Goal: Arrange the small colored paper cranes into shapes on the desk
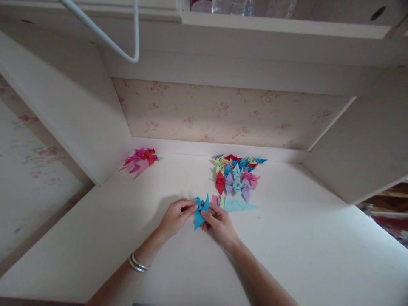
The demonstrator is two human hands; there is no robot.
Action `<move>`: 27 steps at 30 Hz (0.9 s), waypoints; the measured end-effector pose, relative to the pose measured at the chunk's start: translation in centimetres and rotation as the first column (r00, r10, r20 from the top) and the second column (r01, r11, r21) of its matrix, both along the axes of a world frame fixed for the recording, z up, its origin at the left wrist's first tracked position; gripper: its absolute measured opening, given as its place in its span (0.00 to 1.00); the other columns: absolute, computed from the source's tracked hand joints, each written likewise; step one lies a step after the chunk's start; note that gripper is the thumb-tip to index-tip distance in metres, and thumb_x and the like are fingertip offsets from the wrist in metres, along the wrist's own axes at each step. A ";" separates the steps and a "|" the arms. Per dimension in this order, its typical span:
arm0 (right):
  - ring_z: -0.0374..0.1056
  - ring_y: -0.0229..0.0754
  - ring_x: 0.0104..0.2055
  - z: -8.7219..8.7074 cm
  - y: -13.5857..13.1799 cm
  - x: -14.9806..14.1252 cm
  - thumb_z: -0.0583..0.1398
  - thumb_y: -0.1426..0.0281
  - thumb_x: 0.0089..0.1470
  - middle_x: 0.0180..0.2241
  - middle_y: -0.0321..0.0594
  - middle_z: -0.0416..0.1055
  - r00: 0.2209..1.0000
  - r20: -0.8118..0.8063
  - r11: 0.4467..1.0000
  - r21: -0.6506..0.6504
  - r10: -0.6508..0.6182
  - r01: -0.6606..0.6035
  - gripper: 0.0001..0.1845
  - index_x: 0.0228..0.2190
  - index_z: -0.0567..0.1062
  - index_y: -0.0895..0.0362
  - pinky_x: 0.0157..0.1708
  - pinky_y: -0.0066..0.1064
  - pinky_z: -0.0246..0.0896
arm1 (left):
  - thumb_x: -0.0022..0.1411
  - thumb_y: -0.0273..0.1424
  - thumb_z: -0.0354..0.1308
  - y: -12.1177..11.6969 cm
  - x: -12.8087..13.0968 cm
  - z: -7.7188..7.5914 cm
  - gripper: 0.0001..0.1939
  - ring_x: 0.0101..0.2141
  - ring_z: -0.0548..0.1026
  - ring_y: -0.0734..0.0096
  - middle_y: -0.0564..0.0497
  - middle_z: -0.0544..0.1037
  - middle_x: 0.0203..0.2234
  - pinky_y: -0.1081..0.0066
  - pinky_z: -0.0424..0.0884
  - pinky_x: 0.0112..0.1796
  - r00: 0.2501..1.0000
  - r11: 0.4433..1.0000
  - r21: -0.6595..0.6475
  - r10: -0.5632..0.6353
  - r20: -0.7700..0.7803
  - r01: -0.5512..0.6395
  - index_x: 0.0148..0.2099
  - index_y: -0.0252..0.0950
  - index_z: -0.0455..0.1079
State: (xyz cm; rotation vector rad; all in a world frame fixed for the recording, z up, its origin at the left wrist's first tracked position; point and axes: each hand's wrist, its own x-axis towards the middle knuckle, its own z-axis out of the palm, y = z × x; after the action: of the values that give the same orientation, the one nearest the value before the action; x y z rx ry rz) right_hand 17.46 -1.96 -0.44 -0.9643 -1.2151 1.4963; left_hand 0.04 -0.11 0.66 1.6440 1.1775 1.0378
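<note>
Both hands meet over the white desk (287,238) and pinch a blue folded paper piece (200,211). My left hand (176,216), with silver bangles on its wrist, grips the paper's left side. My right hand (219,222) grips its right side with closed fingers. Just behind my right hand lie a light blue folded triangle (239,205) and small pink and pale paper pieces (218,199). Farther back sits a pile of several coloured folded paper cranes (237,174).
A smaller pile of pink and red folded paper (140,161) lies at the desk's back left corner. White side panels (73,110) stand to the left and right, with a floral back wall (223,114) and a shelf (270,21) overhead.
</note>
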 end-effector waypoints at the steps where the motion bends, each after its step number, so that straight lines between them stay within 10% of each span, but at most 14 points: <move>1: 0.64 0.33 0.19 0.1 0.0 0.0 0.65 0.56 0.50 0.22 0.33 0.69 1.000 0.000 1.000 -0.003 -0.002 0.002 0.20 0.38 0.74 0.59 0.20 0.26 0.57 | 0.60 0.40 0.58 0.0 0.0 0.1 0.15 0.30 0.69 0.72 0.51 0.73 0.26 0.75 0.64 0.31 1.000 1.000 -0.008 0.002 0.006 -0.002 0.34 0.34 0.77; 27: 0.65 0.34 0.16 -0.1 0.3 0.3 0.63 0.54 0.50 0.23 0.33 0.71 0.986 -0.118 0.990 -0.089 -0.121 0.111 0.23 0.41 0.72 0.58 0.18 0.27 0.58 | 0.61 0.39 0.56 -0.1 0.3 0.6 0.15 0.28 0.69 0.73 0.52 0.72 0.25 0.75 0.64 0.30 0.999 0.996 0.071 0.045 -0.001 -0.045 0.32 0.34 0.76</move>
State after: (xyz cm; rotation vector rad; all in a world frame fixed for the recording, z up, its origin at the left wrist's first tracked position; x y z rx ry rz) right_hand 17.72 -1.70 -0.56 -0.9654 -0.9995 1.4999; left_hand 0.30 -0.18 1.26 1.6807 1.1964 1.1179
